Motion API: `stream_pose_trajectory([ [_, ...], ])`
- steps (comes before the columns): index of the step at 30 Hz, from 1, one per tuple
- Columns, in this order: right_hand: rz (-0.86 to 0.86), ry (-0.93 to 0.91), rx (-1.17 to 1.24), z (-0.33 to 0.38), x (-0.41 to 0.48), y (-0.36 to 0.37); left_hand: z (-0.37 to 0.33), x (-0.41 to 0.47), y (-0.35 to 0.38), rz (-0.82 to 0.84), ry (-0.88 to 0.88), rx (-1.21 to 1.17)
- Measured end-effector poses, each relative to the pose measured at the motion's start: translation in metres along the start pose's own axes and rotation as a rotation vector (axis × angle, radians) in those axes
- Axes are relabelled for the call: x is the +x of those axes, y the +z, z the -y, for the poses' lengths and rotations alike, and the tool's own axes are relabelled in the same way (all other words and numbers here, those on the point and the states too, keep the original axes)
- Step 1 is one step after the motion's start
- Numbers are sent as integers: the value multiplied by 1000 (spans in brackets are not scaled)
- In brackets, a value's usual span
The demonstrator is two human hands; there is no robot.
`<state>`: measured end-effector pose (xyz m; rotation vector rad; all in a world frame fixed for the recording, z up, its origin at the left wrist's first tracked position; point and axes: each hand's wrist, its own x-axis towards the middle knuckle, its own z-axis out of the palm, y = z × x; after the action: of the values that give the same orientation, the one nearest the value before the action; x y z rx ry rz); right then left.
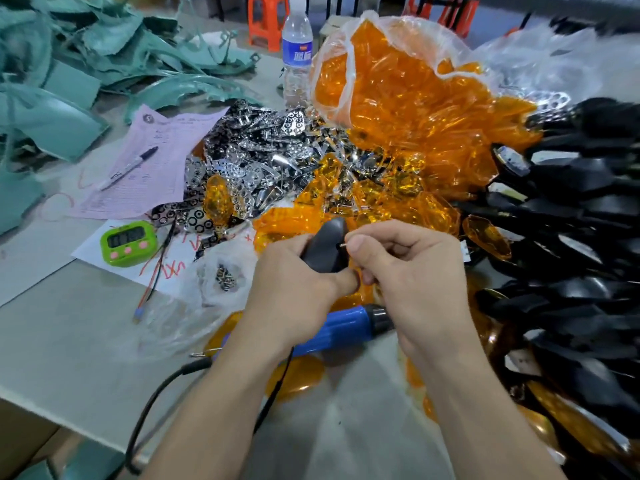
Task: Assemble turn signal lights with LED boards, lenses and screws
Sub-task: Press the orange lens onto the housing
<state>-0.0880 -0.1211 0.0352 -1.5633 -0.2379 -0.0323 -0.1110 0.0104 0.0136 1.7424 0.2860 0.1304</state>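
My left hand (298,282) grips a black turn signal housing (327,247) at the middle of the table, its back facing me. My right hand (408,268) pinches a small screw (343,244) with thumb and forefinger, its tip touching the housing. A blue electric screwdriver (332,330) lies on the table just under my hands. A heap of orange lenses (415,133) spills from a clear bag behind. Chrome reflector plates (263,154) are piled to its left. Loose screws (227,277) sit in a small clear bag at the left of my hands.
Black housings (581,237) are stacked along the right side. A green timer (127,241), a marker (130,168) on pink paper, a water bottle (297,53) and teal scraps (69,64) occupy the left and back. The screwdriver's black cable (149,407) runs off the near table edge.
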Motion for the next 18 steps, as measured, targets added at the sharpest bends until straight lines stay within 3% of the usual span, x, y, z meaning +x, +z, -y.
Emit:
stream_pose_trajectory([
  [7,-2,4,-197,2,0,-11,2,-4,5,-26,108,167],
  [11,114,292,-42,6,10,-21,0,-5,4,37,98,131],
  [14,212,493,41,1,10,-18,-2,-5,4,136,-7,-35],
  [17,116,423,28,-6,5,-19,-3,-3,6,219,-140,-231],
  [18,68,328,-102,-9,2,-23,-3,-2,5,216,-163,-274],
])
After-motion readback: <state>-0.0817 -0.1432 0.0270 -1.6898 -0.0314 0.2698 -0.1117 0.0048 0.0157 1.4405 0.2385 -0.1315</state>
